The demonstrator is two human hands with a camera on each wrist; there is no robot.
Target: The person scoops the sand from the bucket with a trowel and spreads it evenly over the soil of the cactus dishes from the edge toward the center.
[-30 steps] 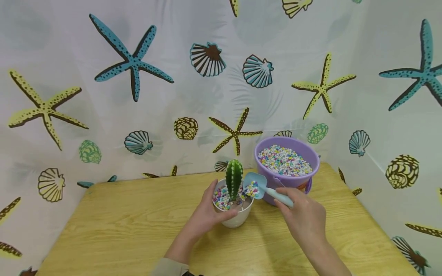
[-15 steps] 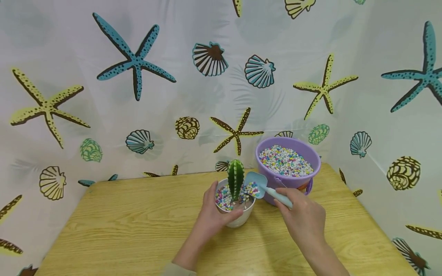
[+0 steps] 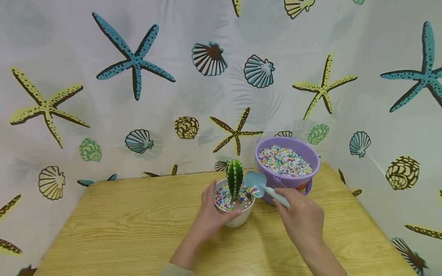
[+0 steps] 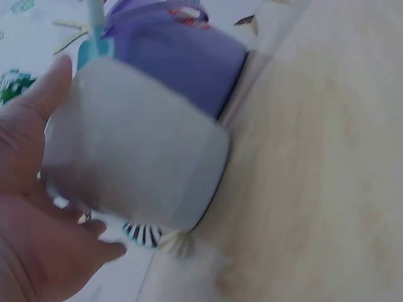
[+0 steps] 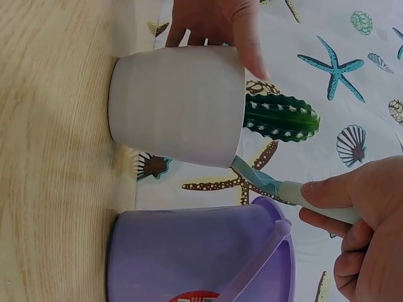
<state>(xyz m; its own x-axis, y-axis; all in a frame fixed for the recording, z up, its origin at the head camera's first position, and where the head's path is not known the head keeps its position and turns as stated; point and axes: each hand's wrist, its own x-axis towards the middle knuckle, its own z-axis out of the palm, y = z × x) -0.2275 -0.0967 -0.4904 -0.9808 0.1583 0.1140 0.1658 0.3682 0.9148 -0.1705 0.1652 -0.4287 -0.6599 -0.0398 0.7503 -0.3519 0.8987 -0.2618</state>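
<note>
Nearest the camera, two bare forearms reach in over the pale wooden table (image 3: 121, 230); a bit of beige sleeve is cut off at the bottom edge of the head view. The left hand (image 3: 210, 216) wraps around the near side of the small round white ceramic pot (image 3: 238, 218), thumb curled along its front wall and fingers up the left side. The left wrist view is blurred: it shows only the pot's grey-white wall against the palm, and the fingertips behind it are hidden.

The right hand (image 3: 302, 218) pinches the handle of the small light-blue plastic scoop (image 3: 257, 182), fingers folded around it so that the handle's end is covered. The scoop's bowl tilts over the pot's right rim, with a few pebbles showing at its lip; how much it holds is hard to tell.

Inside the pot stands an upright ribbed green cactus (image 3: 235, 178) amid multicoloured pebbles (image 3: 222, 199), with brown soil showing at the near rim.

Just behind and to the right sits the round purple plastic bucket (image 3: 300, 180), filled with the same pebbles; its label is mostly hidden. Beyond hangs the white curtain printed with starfish and shells (image 3: 138, 96).
</note>
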